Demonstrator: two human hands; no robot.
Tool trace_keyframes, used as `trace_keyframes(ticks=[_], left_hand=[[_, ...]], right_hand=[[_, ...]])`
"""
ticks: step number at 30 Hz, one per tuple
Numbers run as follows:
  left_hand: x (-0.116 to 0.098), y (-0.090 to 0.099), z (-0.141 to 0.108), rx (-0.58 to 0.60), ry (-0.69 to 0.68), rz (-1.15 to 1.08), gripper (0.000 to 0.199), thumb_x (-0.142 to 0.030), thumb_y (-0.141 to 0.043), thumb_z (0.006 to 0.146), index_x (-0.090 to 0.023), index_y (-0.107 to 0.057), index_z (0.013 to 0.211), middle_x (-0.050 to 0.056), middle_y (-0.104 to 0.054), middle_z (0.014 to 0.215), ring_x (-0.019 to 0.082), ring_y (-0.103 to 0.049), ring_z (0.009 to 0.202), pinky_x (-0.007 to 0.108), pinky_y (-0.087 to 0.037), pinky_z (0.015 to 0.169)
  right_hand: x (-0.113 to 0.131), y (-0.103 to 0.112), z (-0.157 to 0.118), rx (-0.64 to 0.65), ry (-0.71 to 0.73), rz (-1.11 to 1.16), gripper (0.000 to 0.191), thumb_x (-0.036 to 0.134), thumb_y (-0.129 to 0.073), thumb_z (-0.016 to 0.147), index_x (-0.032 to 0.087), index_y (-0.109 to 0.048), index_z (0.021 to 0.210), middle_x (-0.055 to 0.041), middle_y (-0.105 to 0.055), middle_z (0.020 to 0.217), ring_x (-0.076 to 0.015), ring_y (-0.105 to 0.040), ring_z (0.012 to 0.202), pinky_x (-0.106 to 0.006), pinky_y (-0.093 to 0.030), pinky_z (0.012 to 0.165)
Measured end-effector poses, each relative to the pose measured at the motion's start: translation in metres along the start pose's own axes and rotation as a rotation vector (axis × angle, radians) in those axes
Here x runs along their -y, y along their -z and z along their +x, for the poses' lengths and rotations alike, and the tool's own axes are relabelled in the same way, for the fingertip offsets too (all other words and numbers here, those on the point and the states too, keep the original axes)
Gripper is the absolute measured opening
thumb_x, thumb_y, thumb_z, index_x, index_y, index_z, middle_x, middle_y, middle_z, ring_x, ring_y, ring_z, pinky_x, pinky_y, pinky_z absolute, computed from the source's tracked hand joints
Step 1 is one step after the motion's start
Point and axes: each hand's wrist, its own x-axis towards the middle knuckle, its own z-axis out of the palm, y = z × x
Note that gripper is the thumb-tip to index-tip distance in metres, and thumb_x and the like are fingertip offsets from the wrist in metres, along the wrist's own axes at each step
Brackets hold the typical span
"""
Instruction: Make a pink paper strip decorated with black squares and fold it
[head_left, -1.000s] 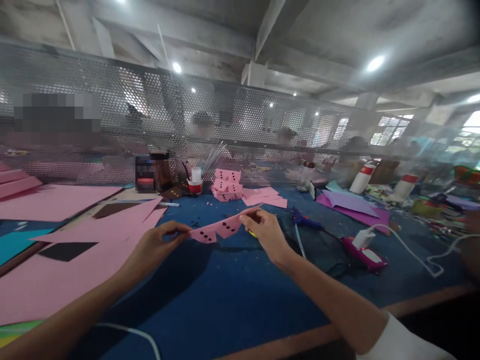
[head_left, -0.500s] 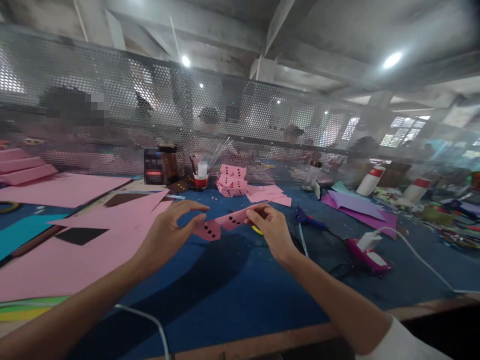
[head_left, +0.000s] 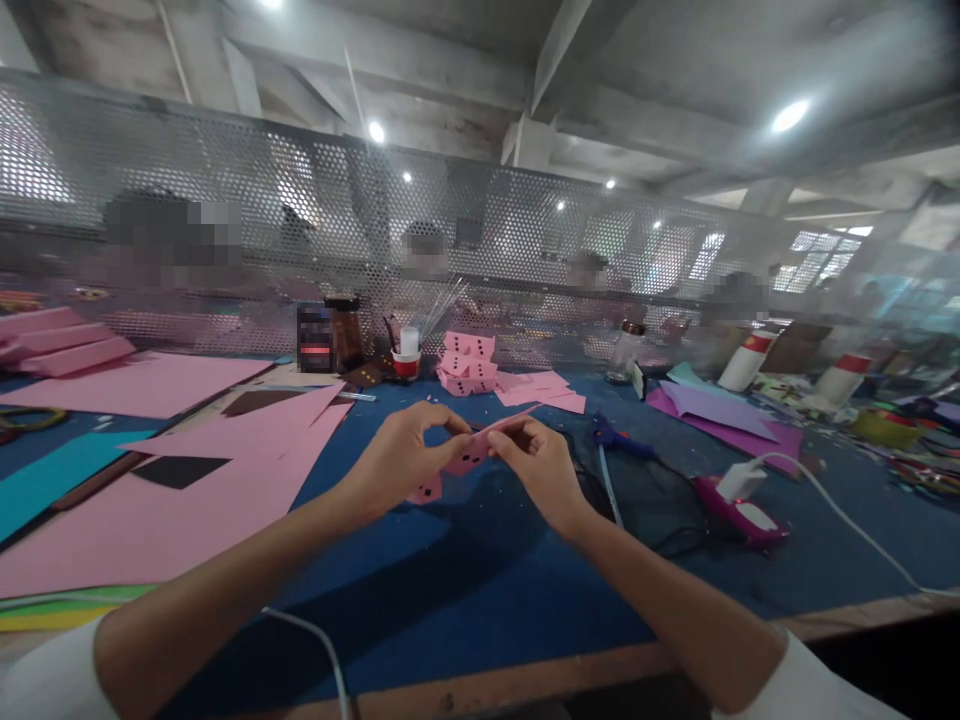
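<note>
Above the blue table point(head_left: 450, 610) I hold a folded pink paper strip point(head_left: 470, 457) with black diamond spots. My right hand point(head_left: 541, 470) pinches its right part between thumb and fingers. At the strip's middle, my left hand point(head_left: 409, 455) closes thumb and forefinger on the paper's edge. The strip's left end hangs down below the left fingers, partly hidden by them. Behind my hands stands a stack of folded pink pieces point(head_left: 466, 362) with the same black spots, and pink paper pieces point(head_left: 544, 388) lie beside it.
Large pink sheets point(head_left: 225, 510) cover the left side, with a black paper piece point(head_left: 180, 470) on top. To the right lie a blue glue gun point(head_left: 622, 437) and a magenta power strip point(head_left: 739, 512) with cables. A perforated metal screen point(head_left: 510, 230) rises behind, with people beyond.
My left hand has moved right, from beside the strip's left end to its middle, and its fingers have closed on the paper. The right hand keeps its pinch.
</note>
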Motion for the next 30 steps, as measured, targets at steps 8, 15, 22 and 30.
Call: trace_keyframes(ticks=[8,15,22,30], left_hand=[[-0.004,-0.001,-0.004,0.002,-0.018,-0.074,0.018,-0.035,-0.059,0.083,-0.022,-0.071,0.085,0.003,-0.073,0.09,0.021,-0.067,0.083,0.031,-0.052,0.07],[-0.007,-0.002,-0.003,0.015,-0.046,-0.124,0.016,-0.035,-0.061,0.084,-0.022,-0.071,0.085,0.002,-0.072,0.086,0.02,-0.067,0.081,0.029,-0.053,0.063],[-0.011,-0.002,-0.003,-0.054,-0.25,0.038,0.006,-0.025,-0.064,0.082,-0.022,-0.068,0.08,0.001,-0.071,0.082,0.019,-0.063,0.082,0.037,-0.048,0.081],[-0.012,-0.002,-0.005,-0.062,-0.318,0.089,0.006,-0.019,-0.064,0.083,-0.023,-0.068,0.081,0.0,-0.071,0.084,0.019,-0.062,0.084,0.036,-0.045,0.081]], right_hand=[[0.007,-0.004,-0.004,0.001,0.065,-0.033,0.014,0.034,-0.065,0.085,0.02,-0.069,0.086,-0.0028,-0.07,0.086,-0.0167,-0.066,0.077,-0.029,-0.053,0.073],[0.011,-0.003,-0.004,0.031,0.051,0.035,0.017,0.036,-0.067,0.084,0.02,-0.069,0.089,-0.0027,-0.071,0.089,-0.0175,-0.067,0.083,-0.03,-0.052,0.079],[0.012,0.001,-0.005,0.038,0.084,0.012,0.015,0.035,-0.066,0.085,0.02,-0.068,0.086,-0.0026,-0.068,0.09,-0.0163,-0.065,0.082,-0.028,-0.051,0.078],[0.015,-0.001,-0.009,0.026,0.122,-0.045,0.014,0.035,-0.065,0.086,0.021,-0.067,0.083,-0.0018,-0.067,0.089,-0.0153,-0.062,0.078,-0.026,-0.049,0.072]])
